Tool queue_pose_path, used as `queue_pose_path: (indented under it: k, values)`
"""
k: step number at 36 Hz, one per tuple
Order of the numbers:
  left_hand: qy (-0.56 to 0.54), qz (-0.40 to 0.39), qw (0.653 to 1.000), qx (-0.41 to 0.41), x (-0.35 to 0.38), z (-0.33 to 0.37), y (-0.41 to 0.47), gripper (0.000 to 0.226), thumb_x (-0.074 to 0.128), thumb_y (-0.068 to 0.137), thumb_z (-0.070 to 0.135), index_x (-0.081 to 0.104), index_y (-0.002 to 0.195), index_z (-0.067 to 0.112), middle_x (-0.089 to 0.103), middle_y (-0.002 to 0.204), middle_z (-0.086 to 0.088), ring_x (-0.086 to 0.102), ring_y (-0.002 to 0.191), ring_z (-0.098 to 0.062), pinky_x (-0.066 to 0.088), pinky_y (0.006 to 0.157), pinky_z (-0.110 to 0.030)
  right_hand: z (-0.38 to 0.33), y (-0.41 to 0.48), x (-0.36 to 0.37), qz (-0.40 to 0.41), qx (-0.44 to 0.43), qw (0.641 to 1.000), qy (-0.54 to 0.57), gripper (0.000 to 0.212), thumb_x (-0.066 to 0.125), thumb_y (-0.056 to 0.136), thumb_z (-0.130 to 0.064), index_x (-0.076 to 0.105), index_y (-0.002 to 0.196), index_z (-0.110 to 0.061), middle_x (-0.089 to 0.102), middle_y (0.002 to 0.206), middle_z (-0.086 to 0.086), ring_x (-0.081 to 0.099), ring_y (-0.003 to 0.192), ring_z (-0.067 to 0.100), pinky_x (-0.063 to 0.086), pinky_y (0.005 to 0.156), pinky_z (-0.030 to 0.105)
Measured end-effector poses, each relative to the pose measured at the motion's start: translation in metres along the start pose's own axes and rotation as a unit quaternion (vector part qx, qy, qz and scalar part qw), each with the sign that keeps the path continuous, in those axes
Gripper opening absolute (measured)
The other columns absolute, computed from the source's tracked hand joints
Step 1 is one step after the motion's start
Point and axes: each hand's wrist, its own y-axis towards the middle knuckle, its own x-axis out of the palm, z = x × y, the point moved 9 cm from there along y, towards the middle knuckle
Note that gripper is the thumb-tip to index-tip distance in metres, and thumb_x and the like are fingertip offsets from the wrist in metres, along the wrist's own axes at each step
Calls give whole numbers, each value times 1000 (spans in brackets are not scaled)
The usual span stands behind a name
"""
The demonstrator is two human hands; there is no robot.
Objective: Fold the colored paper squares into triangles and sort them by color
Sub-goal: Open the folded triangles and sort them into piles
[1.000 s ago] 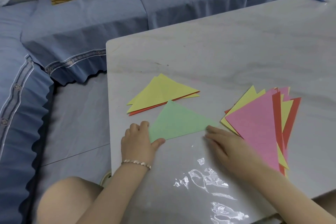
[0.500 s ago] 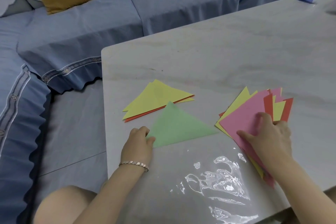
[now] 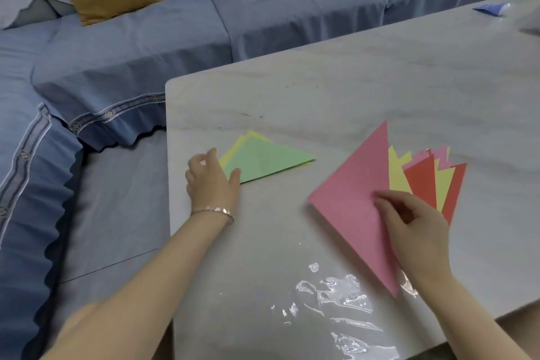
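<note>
While the left hand (image 3: 211, 181) rested half-curled, gripping nothing, against the green triangle (image 3: 264, 162), the right hand (image 3: 415, 228) pinched the pink square (image 3: 355, 196), its diagonal running away from the person, nearer that hand on the tabletop (image 3: 336, 96).

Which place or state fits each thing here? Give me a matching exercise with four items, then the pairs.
Things:
1. green triangle
2. pink sheet
3. left hand
4. blue paper scrap

Places or states:
A. far right part of the table
B. on top of the yellow folded pieces
C. under the right hand's fingers, beside the fanned stack
D. at the green triangle's left corner

Pairs: 1-B, 2-C, 3-D, 4-A
</note>
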Motion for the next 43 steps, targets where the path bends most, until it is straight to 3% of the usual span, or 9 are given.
queue_pose_path:
  k: [5, 8, 10, 13, 19, 28, 34, 39, 43]
  values:
    - [-276, -206, 934, -99, 50, 15, -63, 55, 56, 85, 47, 52, 119, 5, 60, 120, -10, 59, 104, -26, 45, 90, -31, -4, -14, 18, 16, 56, 993, 108, 31, 64, 84, -7, 66, 75, -37, 66, 72, -30, 59, 69, -10, 42, 65, 3]
    - [-410, -288, 855, -131, 68, 30, -105, 29, 65, 84, 21, 55, 109, 9, 70, 96, -12, 67, 75, -20, 55, 65, -30, -12, -23, 35, 5, 81, 982, 169, 24, 63, 84, -5, 68, 78, -27, 68, 71, -17, 59, 62, -7, 44, 58, 5]
    - [-426, -279, 854, -102, 67, 33, -115, 32, 64, 81, -2, 50, 99, 20, 68, 87, -3, 66, 72, -12, 55, 61, -22, -20, -28, 49, -34, 75, 982, 168, 26, 61, 85, -4, 67, 79, -29, 70, 81, -13, 63, 67, -5, 50, 65, 11]
    - [-375, -240, 893, -63, 60, 24, -101, 39, 57, 82, -8, 45, 93, 27, 65, 98, -3, 63, 83, -14, 52, 70, -21, -24, -34, 64, -79, 35, 989, 121, 26, 58, 88, -7, 64, 88, -32, 67, 108, -8, 61, 92, -3, 46, 79, 9]
    - [-92, -238, 961, 107, 45, 14, -60, 58, 42, 92, 5, 23, 144, 23, 47, 137, -3, 48, 120, -21, 37, 93, -23, -35, -44, 58, -42, -157, 985, -55, 24, 54, 87, -7, 61, 107, -18, 32, 141, 1, 28, 125, -13, 15, 97, -1]
    - [111, -158, 967, 167, 55, 9, -42, 64, 46, 92, 12, 14, 147, 17, 33, 137, -10, 33, 126, -27, 29, 101, -30, -15, -62, 129, -235, -270, 899, -252, 47, 31, 95, -32, 56, 126, -6, 48, 138, 5, 26, 133, 12, 8, 111, 14]
    - [85, -104, 952, 276, 68, 7, -90, 42, 31, 95, 26, 54, 119, 1, 59, 123, -18, 60, 110, -30, 51, 85, -40, -16, -59, 152, -241, -306, 859, -332, 65, 7, 101, -38, 58, 123, -5, 56, 131, 8, 53, 121, 25, 24, 104, 29]
    - [159, -151, 929, 299, 85, -12, -112, 52, 5, 101, 36, 36, 132, 9, 50, 137, -6, 42, 129, -20, 18, 108, -29, -7, -61, 162, -273, -303, 830, -381, 67, 7, 100, -43, 55, 126, -4, 52, 135, 10, 49, 125, 22, 13, 109, 27]
    - [190, -170, 926, 279, 84, -18, -110, 54, 4, 100, 41, 35, 133, 12, 49, 138, -3, 47, 127, -20, 14, 108, -28, -3, -63, 161, -296, -287, 824, -388, 70, 11, 98, -51, 52, 129, -3, 48, 138, 11, 44, 129, 21, 14, 109, 28]
